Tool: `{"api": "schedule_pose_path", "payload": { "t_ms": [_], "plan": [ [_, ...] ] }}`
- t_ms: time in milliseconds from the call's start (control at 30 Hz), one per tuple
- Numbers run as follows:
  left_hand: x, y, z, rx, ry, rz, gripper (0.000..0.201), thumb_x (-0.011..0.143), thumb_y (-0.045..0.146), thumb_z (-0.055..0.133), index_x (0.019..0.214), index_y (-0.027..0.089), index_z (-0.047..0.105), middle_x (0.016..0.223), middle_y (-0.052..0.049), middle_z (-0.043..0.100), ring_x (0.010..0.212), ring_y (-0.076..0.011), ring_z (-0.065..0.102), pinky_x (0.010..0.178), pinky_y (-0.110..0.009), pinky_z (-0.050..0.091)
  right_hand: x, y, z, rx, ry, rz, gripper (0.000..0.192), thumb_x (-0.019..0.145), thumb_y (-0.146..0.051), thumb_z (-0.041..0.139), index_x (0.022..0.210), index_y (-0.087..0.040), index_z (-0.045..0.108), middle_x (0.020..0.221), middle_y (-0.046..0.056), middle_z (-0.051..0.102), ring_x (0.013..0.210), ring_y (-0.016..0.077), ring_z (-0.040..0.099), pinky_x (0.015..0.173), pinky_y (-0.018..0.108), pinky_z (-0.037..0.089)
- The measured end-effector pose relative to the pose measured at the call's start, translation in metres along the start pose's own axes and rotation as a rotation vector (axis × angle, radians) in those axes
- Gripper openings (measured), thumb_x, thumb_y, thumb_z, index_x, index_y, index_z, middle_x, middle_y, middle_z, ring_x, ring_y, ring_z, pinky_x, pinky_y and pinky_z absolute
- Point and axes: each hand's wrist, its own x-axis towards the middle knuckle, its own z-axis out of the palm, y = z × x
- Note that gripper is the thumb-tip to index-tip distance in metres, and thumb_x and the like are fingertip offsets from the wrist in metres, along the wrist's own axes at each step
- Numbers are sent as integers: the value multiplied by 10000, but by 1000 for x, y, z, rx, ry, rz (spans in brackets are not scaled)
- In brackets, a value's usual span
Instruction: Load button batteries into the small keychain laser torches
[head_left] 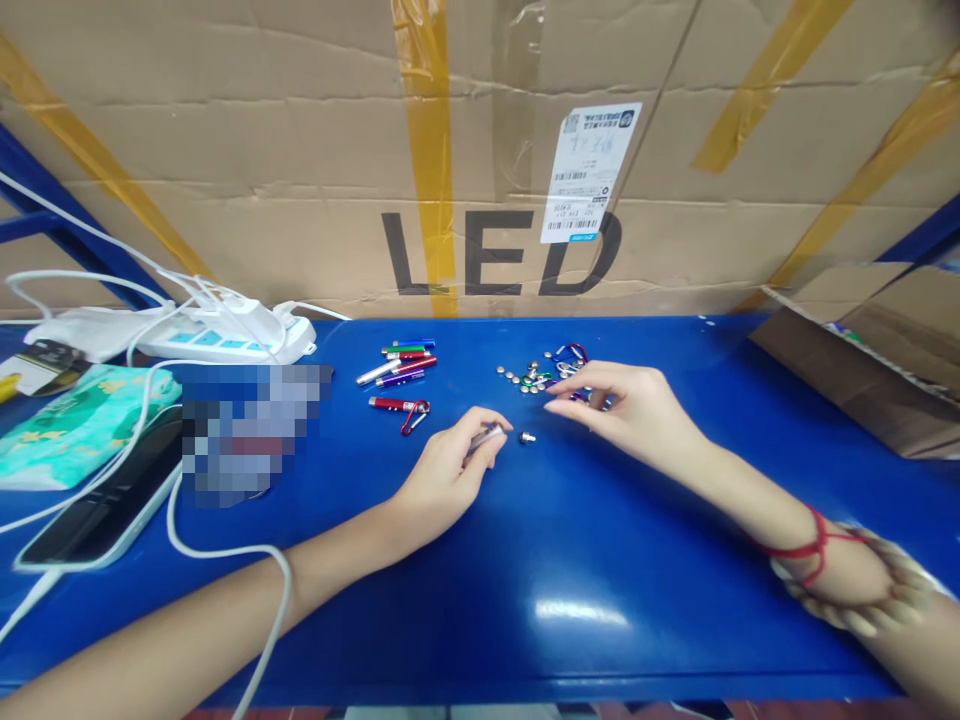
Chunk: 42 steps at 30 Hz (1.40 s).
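My left hand (pixel 456 470) is closed around a small silver flashlight tube (pixel 486 437), its end pointing up and to the right. A small metal end cap (pixel 527 438) lies on the table just right of those fingers. My right hand (pixel 619 400) hovers with thumb and index finger apart, nothing visible between them. Beside its fingertips are several button cells (pixel 525 386) and a cluster of coloured carabiner clips (pixel 574 355), partly hidden by the hand. To the left lies a red mini flashlight (pixel 391 403) with a red carabiner (pixel 412 418) at its end.
Several coloured flashlight tubes (pixel 401 368) lie behind the red one. At left are a power strip (pixel 225 335), white cables, a phone (pixel 105 500) and a green tissue pack (pixel 82 420). An open cardboard box (pixel 847 390) stands right; a large carton (pixel 300 200) walls the back.
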Motion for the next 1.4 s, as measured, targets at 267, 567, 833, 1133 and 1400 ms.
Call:
{"api": "schedule_pose_path", "payload": {
  "t_ms": [267,567,833,1133,1400],
  "plan": [
    [-2,-1,0,-52,-45,117,129,930,260,390,1038,190,402,764,6,577,738,-154,540,719,-255,382,-8,-15,13,-61,-280,-95,200,813,-386,596,936,-273,707,900,-9,681,645,97,602,578,201,442],
    [-7,-1,1,-113,-43,136,101,932,245,395,1014,189,378,782,-5,580,672,-140,520,664,-246,391,-4,-14,4,-238,-75,22,156,786,-328,589,866,-248,696,796,-12,699,611,113,619,526,209,409],
    [-5,1,1,-65,-7,133,121,934,247,392,1040,192,408,739,6,542,689,-141,519,667,-242,377,1,5,-8,-330,-211,-63,170,817,-307,564,920,-262,691,835,-16,692,683,116,629,536,202,389],
    [-5,0,2,-52,-37,111,151,936,273,394,1054,186,429,746,-6,534,702,-148,529,670,-248,388,1,10,-10,-483,-268,-152,248,899,-363,460,991,-276,673,972,8,670,815,140,643,488,199,342],
    [-4,3,2,-51,48,116,178,912,264,393,1056,169,437,698,-1,518,663,-147,516,650,-247,396,5,17,-31,-469,-286,-97,278,716,-504,659,867,-273,690,886,-4,674,608,107,607,452,197,338]
  ]
}}
